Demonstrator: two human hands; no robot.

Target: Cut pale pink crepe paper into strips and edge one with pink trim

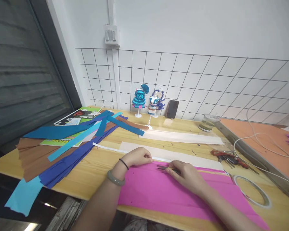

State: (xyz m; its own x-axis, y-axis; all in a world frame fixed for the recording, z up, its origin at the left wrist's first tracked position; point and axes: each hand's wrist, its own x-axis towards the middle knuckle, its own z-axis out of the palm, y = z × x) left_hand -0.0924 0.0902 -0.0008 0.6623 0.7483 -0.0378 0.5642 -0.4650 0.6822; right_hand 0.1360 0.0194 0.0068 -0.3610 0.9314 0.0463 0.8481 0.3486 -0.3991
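A wide sheet of pink crepe paper [159, 192] lies on the table in front of me. My left hand [142, 156] rests at its far edge, fingers curled in a pinch on the paper there. Small scissors [162, 167] are in my right hand [186, 175], blades pointing left over the pink sheet, slightly apart. Just beyond that edge runs a narrow white strip [108, 148], partly behind my left hand. A pale paper band [195, 157] lies beyond it. My right fingers cover the scissors' handles.
Blue, brown and turquoise paper strips [62, 131] spread at left over magazines [86, 112]. Another pale strip [180, 137] lies farther back. Paper-dressed figures [139, 99] and a phone [172, 109] stand near the wall grid. At right are a glass jar [208, 123], tools [231, 159] and a tape roll [252, 192].
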